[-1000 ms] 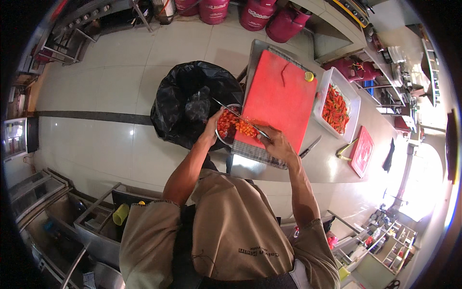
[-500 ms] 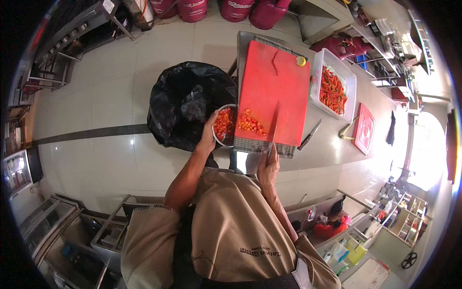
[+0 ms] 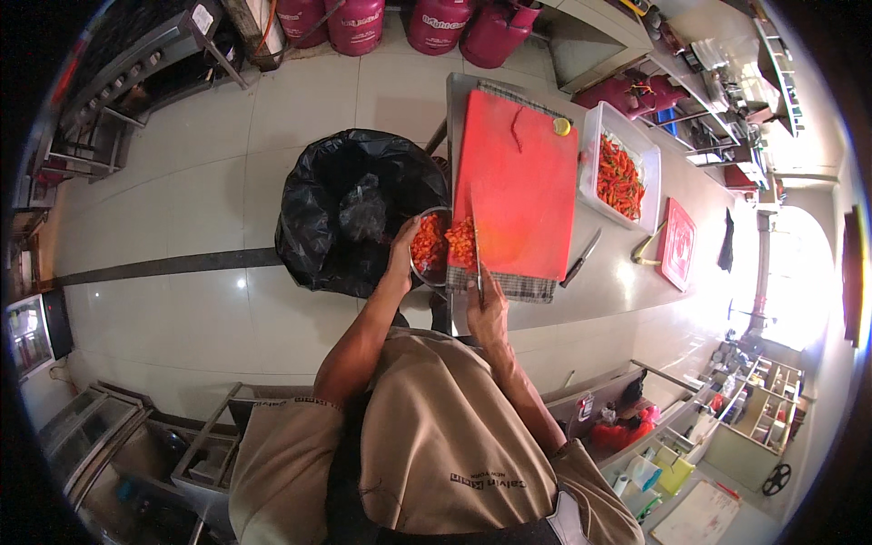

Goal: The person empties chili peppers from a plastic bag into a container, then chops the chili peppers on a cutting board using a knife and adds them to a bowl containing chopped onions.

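My left hand point(image 3: 402, 247) grips a round metal bowl point(image 3: 440, 275) by its side, against the left edge of the red cutting board point(image 3: 522, 182). Chopped red chillies point(image 3: 427, 238) fill part of the bowl. In my right hand point(image 3: 488, 304) is a kitchen knife point(image 3: 476, 241), its blade upright on the board and pointing away from me. A small heap of chopped chilli point(image 3: 461, 242) lies between blade and bowl, at the board's left edge. Farther up the board are a thin dark red chilli point(image 3: 516, 129) and a cut yellow-green citrus piece point(image 3: 561, 126).
A bin lined with a black bag point(image 3: 313, 204) stands left of the table. A white tub of whole red chillies point(image 3: 621, 177), a second knife point(image 3: 581, 258) and a smaller red board point(image 3: 678, 245) lie to the right. A checked cloth point(image 3: 518, 289) is under the cutting board.
My right hand has moved left with the knife, and its blade has pushed the chopped chilli together toward the bowl. My left hand still holds the bowl at the board's edge.
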`<state>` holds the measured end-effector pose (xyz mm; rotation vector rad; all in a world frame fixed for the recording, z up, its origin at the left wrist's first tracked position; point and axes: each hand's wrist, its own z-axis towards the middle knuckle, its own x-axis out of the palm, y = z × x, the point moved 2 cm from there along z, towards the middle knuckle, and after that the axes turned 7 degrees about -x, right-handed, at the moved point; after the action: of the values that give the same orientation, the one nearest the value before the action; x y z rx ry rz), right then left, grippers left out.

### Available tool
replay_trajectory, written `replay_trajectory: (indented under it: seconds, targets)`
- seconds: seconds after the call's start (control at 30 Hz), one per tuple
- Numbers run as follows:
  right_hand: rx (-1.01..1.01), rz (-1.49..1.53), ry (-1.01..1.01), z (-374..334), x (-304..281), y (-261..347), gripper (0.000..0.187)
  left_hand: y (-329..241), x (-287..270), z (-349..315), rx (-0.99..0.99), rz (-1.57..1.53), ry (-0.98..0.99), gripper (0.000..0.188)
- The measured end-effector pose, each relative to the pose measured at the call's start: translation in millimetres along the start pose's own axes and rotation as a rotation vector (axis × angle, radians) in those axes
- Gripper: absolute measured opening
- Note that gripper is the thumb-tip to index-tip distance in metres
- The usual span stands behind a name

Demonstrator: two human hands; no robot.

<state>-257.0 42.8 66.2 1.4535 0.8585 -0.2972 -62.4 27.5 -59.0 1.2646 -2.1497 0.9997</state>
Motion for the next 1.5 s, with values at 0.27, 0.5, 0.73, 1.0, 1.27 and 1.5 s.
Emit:
replay_trajectory:
  seconds: [0.27, 0.5, 0.73, 1.0, 1.27, 1.5]
  targets:
    - [-0.201, 0.021, 0.088, 6.9, 17.0, 30.4, 0.045, 1.3, 2.6, -13.6, 0.045, 0.027, -0.035, 0.058]
    - [0.076, 0.038, -0.133, -6.9, -30.3, 13.6, 0.04, 26.9, -31.2, 3.9, 0.055, -0.048, 0.045, 0.068]
    - [0.22, -0.053, 0.129, -85.6, -87.7, -12.2, 0.038, 29.4, -39.4, -10.5, 0.04, -0.048, 0.032, 0.066]
    - [0.346, -0.129, 0.143, -147.2, -81.5, -15.3, 0.043, 20.1, -31.7, -45.8, -0.014, -0.04, 0.09, 0.061]
    - [0.231, -0.148, 0.208, -121.2, -80.0, 33.9, 0.039, 36.7, -46.6, -39.1, -0.022, -0.057, -0.005, 0.06]
    - [-0.168, -0.333, -0.103, -7.2, -90.3, -11.2, 0.026, 19.0, -47.6, -53.7, 0.074, -0.143, 0.053, 0.06]
